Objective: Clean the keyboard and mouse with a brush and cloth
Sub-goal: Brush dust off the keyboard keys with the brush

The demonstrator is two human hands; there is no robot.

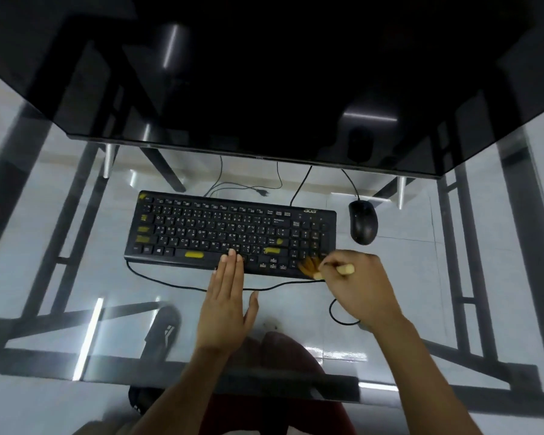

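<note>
The surface [76, 277] is glossy clear glass; the keyboard [230, 230] and mouse [362, 222] look matt black plastic; the brush [310, 265] has soft orange bristles.

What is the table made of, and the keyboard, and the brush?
The see-through table top looks like glass: floor tiles and black frame bars show through it, and it reflects light. The black keyboard with yellow keys seems matte plastic. The small brush has orange-tan bristles and a pale handle, perhaps wood or plastic; too blurred to tell.

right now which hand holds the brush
The right hand; its brush bristles touch the keyboard's right corner. The left hand lies flat, empty.
</note>
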